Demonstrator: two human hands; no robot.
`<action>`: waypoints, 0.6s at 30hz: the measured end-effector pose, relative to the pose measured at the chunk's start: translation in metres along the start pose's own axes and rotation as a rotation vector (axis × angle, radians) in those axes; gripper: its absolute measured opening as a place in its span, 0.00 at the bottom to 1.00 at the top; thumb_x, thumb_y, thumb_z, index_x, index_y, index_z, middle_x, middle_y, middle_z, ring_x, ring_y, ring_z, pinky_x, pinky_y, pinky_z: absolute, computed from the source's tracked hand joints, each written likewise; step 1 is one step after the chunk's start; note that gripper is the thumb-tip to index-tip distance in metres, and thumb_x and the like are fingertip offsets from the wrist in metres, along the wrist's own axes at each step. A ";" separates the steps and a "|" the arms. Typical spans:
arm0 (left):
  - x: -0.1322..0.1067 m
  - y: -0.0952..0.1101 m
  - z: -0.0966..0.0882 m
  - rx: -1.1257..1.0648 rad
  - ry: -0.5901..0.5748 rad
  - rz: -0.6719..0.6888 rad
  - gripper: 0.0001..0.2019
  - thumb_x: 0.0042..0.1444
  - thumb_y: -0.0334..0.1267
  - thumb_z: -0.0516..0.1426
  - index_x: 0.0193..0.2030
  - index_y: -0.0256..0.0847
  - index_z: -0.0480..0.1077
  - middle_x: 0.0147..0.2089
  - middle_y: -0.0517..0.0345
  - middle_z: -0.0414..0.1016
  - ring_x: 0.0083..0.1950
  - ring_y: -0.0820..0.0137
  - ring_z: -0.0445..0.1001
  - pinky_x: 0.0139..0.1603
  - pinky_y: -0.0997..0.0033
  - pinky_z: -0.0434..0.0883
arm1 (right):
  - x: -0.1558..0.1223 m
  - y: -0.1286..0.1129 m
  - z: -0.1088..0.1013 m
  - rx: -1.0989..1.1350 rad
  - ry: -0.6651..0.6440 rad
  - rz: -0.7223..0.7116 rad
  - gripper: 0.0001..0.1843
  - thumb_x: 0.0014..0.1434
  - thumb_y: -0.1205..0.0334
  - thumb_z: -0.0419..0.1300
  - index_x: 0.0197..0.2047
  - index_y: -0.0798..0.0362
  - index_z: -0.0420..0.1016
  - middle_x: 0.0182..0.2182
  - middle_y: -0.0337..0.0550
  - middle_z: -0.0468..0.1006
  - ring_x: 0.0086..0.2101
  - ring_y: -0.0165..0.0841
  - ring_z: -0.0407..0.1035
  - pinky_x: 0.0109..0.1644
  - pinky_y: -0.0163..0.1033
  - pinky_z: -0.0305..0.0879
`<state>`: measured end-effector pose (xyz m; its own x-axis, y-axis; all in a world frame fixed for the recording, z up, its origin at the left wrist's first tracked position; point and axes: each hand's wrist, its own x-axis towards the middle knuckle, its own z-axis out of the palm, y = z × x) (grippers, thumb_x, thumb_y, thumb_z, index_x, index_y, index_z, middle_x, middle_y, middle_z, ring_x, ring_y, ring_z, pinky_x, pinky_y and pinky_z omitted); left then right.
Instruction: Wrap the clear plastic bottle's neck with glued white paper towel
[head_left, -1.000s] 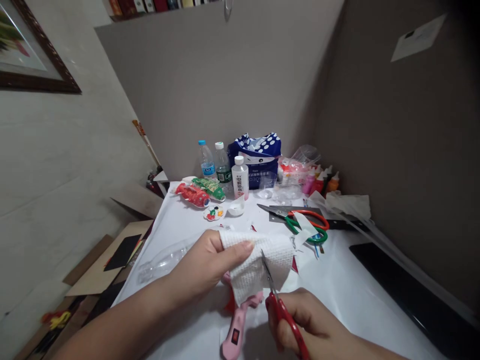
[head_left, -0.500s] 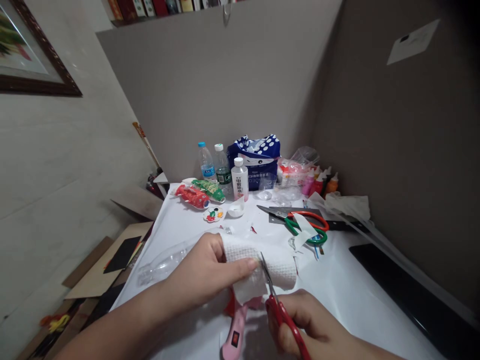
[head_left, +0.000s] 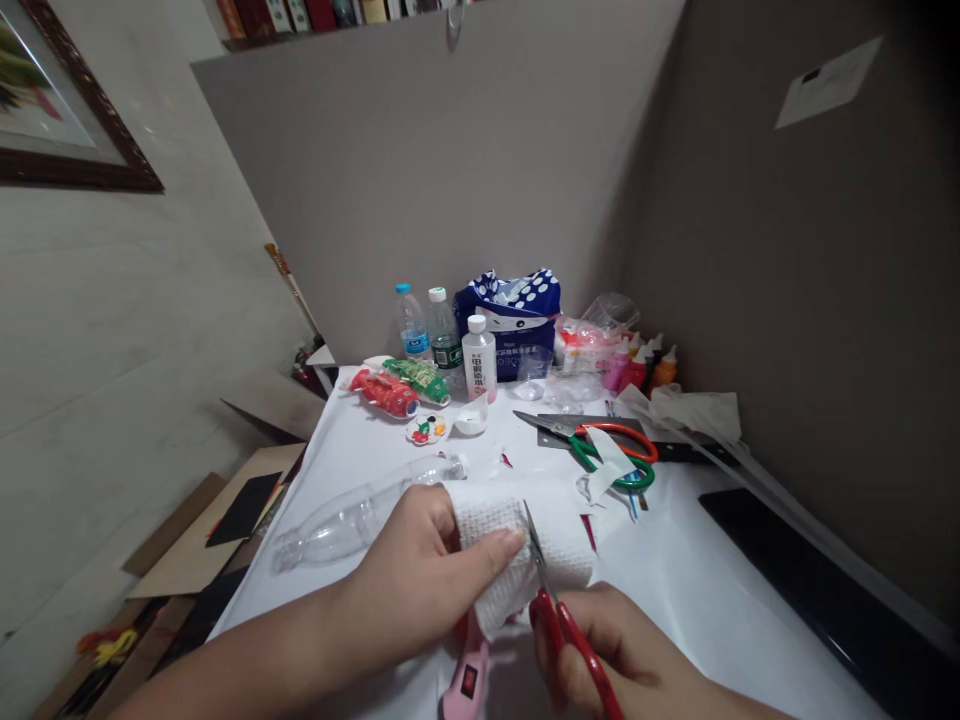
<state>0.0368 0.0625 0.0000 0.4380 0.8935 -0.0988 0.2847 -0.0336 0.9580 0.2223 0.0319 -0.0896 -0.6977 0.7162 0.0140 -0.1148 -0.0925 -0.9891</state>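
Note:
My left hand (head_left: 442, 560) pinches a white textured paper towel (head_left: 559, 545), thumb on top and fingers beneath it. My right hand (head_left: 615, 640) grips small red-handled scissors (head_left: 566, 630), whose blades reach onto the towel just right of my left thumb. Whether the blades are fully closed is hard to make out. Under the towel, a pink-handled tool (head_left: 466, 680) with a red switch lies on the white-covered table, its front part hidden. A clear plastic bottle (head_left: 352, 515) lies on its side beyond my left forearm.
Large scissors (head_left: 615, 460) with red and green handles lie at the right. Further back stand bottles (head_left: 480, 360), a blue package (head_left: 517, 330) and several paint tubes (head_left: 664, 368). Red (head_left: 386, 393) and green (head_left: 420, 380) decorated bottles lie at the left. A dark panel (head_left: 810, 590) lies at the right edge.
My left hand has moved slightly down and nearer with the towel, showing more of the clear bottle. The towel's lower edge hangs a little lower; the red scissors stay at it.

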 end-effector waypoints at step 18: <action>0.002 -0.010 0.003 0.186 0.090 0.105 0.13 0.58 0.42 0.57 0.30 0.34 0.76 0.30 0.53 0.79 0.30 0.67 0.75 0.30 0.74 0.70 | 0.001 -0.004 0.000 0.043 0.029 0.041 0.34 0.53 0.29 0.55 0.21 0.53 0.56 0.17 0.30 0.55 0.20 0.21 0.47 0.21 0.30 0.43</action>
<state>0.0374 0.0632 -0.0110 0.3982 0.9168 0.0316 0.3970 -0.2033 0.8950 0.2220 0.0330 -0.0860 -0.6815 0.7312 -0.0309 -0.1177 -0.1511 -0.9815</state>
